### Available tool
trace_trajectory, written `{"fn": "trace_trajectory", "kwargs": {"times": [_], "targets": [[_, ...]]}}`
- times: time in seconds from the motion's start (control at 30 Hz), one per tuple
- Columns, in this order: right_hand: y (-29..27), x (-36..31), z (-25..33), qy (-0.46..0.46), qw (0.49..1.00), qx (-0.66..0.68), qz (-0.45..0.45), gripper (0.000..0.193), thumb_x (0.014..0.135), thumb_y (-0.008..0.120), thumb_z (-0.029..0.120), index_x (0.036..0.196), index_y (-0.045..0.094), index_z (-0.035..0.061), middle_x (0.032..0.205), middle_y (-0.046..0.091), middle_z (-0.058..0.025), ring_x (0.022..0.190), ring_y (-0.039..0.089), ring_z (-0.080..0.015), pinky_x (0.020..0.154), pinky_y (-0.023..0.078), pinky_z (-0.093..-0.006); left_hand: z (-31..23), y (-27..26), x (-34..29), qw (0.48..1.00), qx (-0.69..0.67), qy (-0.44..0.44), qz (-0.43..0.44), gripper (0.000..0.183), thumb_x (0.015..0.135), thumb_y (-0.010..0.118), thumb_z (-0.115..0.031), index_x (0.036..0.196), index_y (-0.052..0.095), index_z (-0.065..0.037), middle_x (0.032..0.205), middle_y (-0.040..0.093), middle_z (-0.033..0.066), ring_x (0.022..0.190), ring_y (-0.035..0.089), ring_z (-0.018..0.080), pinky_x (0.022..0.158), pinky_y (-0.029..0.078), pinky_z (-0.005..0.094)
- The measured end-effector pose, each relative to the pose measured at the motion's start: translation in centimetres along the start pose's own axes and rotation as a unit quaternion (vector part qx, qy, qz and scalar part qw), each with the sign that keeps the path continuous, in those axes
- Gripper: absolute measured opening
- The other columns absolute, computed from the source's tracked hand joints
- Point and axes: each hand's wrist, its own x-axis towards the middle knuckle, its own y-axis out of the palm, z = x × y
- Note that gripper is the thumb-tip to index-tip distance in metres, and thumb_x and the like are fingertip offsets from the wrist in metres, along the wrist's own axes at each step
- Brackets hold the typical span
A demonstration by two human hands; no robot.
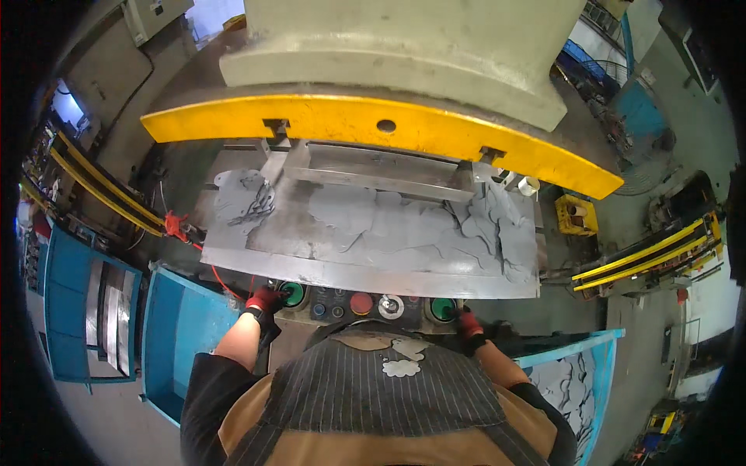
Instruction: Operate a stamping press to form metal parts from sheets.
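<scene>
My left hand (pixel 266 300), in a red and black glove, rests at the left green push button (pixel 292 293) of a control panel. Its fingers stretch toward the button and hold nothing. At the right green push button (pixel 444 309) is my right hand (pixel 469 321), gloved alike, its fingers reaching to the button's edge, partly hidden. A red knob (pixel 360 303) and a silver selector switch (pixel 391 306) sit between them. Beyond the panel, thin grey sheet pieces (pixel 388 221) with wavy edges spread over a steel press table (pixel 311 272). A long metal block (pixel 388 172) stands at the back.
A yellow bar (pixel 373 116) spans the front of the large pale press (pixel 404 46). Blue bins flank me: one at left (pixel 183 311), another at right (pixel 610 373) with grey pieces inside. Yellow-striped posts (pixel 645 256) stand either side. A yellow crate (pixel 576 215) lies right.
</scene>
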Motion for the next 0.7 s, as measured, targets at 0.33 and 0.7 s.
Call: {"fn": "trace_trajectory", "kwargs": {"times": [0.33,0.7], "targets": [[-3.2,2.2,-2.0,-0.095,0.972,-0.216,-0.017,0.027,0.074,0.060,0.020,0.094,0.055,0.0026,0.076,0.057,-0.0083,0.069,0.055,-0.0179,0.058,0.046,-0.0343,-4.8,-0.3,-8.7,0.986,-0.098,0.076,-0.108,0.037,0.082,0.041,-0.034,0.104,0.057,-0.009,0.093,0.061,0.0079,0.087,0.057,0.0246,0.078,0.043,0.0363],[3.3,-2.1,0.6,-0.184,0.908,-0.374,-0.050,0.040,0.071,0.060,0.032,0.101,0.057,0.0058,0.092,0.061,-0.0138,0.084,0.059,-0.0250,0.073,0.045,-0.0338,-22.4,-11.0,-20.0,0.808,-0.500,0.141,-0.278,0.029,0.084,0.046,-0.031,0.104,0.053,-0.010,0.071,0.053,-0.0007,0.054,0.043,0.0047,0.049,0.038,0.0190]]}}
